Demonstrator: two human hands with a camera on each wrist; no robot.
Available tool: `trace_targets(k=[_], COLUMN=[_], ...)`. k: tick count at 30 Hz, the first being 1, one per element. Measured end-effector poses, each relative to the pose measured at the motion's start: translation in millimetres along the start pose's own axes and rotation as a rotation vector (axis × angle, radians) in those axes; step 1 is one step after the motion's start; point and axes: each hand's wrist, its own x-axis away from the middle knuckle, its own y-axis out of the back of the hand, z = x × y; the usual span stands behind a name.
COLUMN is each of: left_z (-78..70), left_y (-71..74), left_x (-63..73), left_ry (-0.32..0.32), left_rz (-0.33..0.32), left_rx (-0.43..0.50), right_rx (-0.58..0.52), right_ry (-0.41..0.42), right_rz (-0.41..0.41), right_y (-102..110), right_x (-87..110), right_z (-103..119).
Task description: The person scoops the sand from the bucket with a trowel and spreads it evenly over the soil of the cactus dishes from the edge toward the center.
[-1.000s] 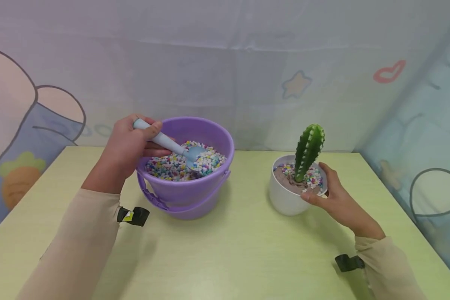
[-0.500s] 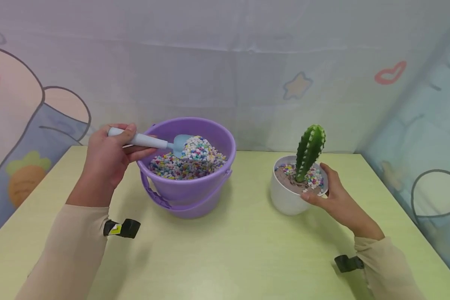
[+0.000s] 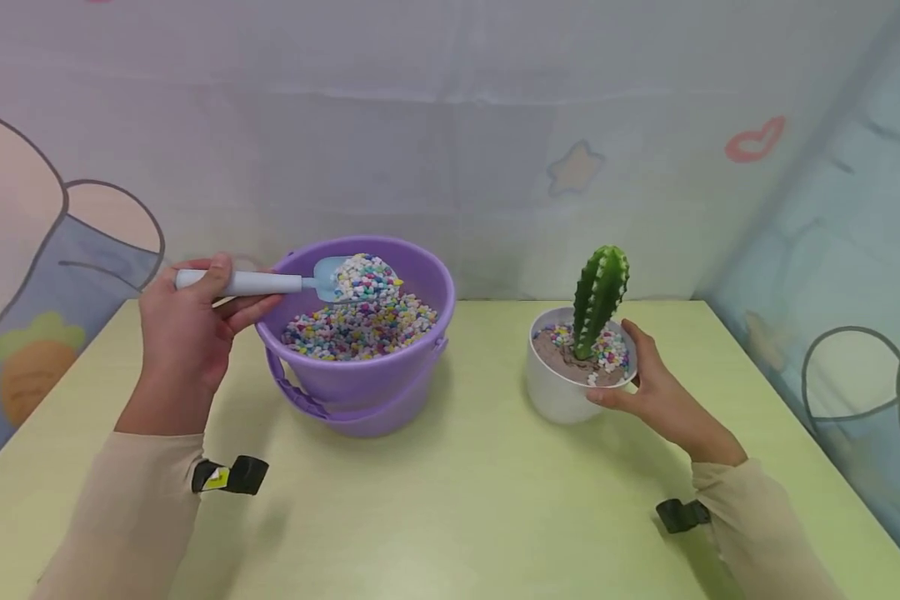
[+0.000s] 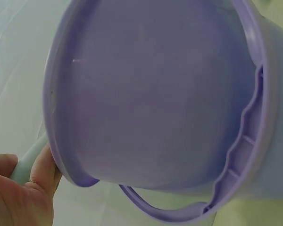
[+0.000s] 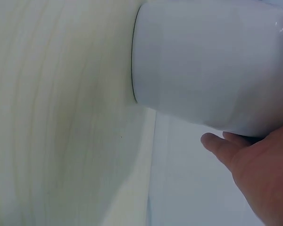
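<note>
Holding a scoop (image 3: 281, 284) level, left hand (image 3: 186, 333) hovers while right hand (image 3: 662, 402) grips a pot (image 3: 558, 396).

1. In the head view, you showed two hands: left hand (image 3: 187, 333) at nine o'clock, right hand (image 3: 663, 404) at four.
2. You had one scoop (image 3: 266, 284) at nine, one purple bucket (image 3: 356, 386) at eight.
3. You had one white pot (image 3: 562, 400) at four, one cactus (image 3: 600, 300) at three.
4. You wore two black wrist devices (image 3: 247, 475), at eight and four.
5. You faced one printed heart (image 3: 772, 136) at two, one printed star (image 3: 576, 170) at half past one.
6. Your pebbles (image 3: 360, 333) were too small to count.
</note>
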Motion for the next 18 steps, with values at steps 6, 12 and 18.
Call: trace_targets(k=[6, 12, 18], left_z=[6.0, 16.3, 34.1], left_y=[-12.6, -41.0, -74.9], left_x=[-0.5, 1.0, 3.1], left_ry=[-0.008, 0.028, 0.053], left_rz=[-0.024, -0.01, 0.054], left_rx=[0.032, 0.002, -0.083], right_rx=[-0.006, -0.02, -0.037], right_ry=[-0.012, -0.011, 0.004], right_rz=[-0.01, -0.016, -0.012], right_y=[-2, -5, -12], right_x=[-0.2, -4.0, -12.0], right_z=[0, 1, 2])
